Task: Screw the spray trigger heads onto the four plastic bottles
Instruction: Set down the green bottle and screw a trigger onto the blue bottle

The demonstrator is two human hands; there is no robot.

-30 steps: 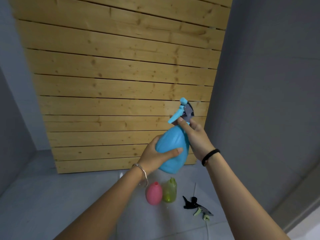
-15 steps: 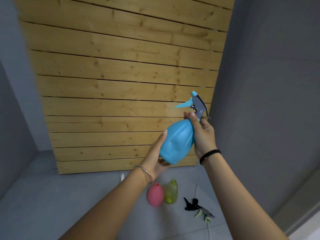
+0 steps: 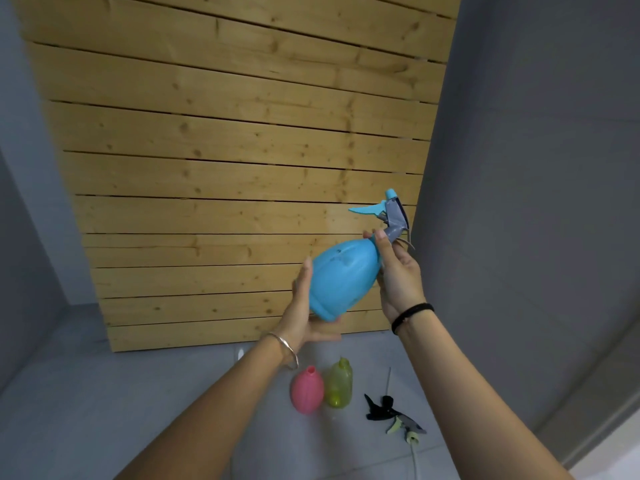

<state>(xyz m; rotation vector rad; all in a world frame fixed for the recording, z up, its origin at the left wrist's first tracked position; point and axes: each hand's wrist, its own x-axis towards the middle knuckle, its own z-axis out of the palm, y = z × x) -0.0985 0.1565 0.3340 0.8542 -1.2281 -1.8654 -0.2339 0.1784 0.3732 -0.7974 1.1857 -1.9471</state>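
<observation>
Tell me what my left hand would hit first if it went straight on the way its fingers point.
Probably the wooden wall. The fingers of the left hand point up along the blue bottle's side, with nothing visible in between, though depth is unclear.

Bare forearms, thin silver bangle [image 3: 289, 351] on left wrist, black band [image 3: 410, 315] on right wrist

Both forearms rise from the lower frame toward centre-right. The left hand [image 3: 304, 317] has straight fingers and its palm cradles the base of the blue bottle [image 3: 343, 275]. The right hand [image 3: 398, 278] pinches the bottle's neck with thumb and fingertips, apparently at the collar.
</observation>
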